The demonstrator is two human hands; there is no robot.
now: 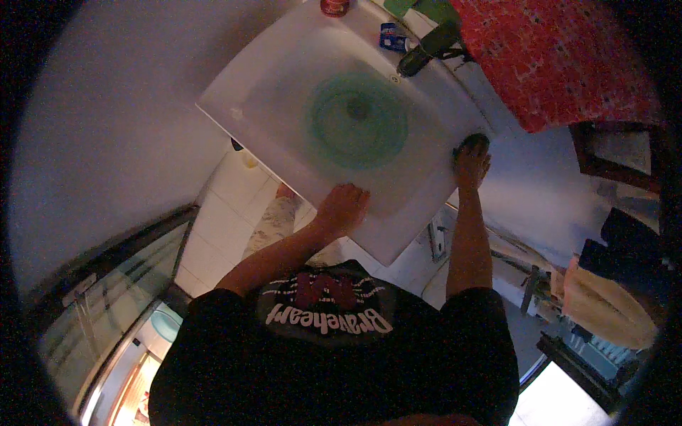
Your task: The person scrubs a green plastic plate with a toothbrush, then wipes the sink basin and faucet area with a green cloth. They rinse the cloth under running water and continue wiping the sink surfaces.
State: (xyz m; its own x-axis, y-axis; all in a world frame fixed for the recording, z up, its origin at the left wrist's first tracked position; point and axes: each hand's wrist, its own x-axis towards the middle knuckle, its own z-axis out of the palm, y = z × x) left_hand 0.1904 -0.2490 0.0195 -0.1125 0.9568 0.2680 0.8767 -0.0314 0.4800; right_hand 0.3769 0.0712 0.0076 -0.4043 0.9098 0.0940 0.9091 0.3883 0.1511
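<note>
A wide white washbasin (pixel 266 122) lies before me, with a green round area (pixel 325 144) about its dark drain (pixel 357 108). Whether that green is a vessel, water or a stain, I cannot tell. My left hand (pixel 343 207) rests on the basin's near rim with its fingers curled in; nothing shows in it. At the right rim, my right hand (pixel 471 166) has its fingers on a dark rounded object (pixel 476 141), too dim to name. A dark faucet (pixel 418 59) leans over the back of the bowl.
Behind the basin stand a blue-and-white container (pixel 393 37) and a red jar (pixel 334 7). Red patterned cloth (pixel 559 58) hangs at the upper right. A wall (pixel 122 101) lies left, a glass-paned door (pixel 128 266) lower left. Cloths (pixel 607 298) and racks crowd the right side.
</note>
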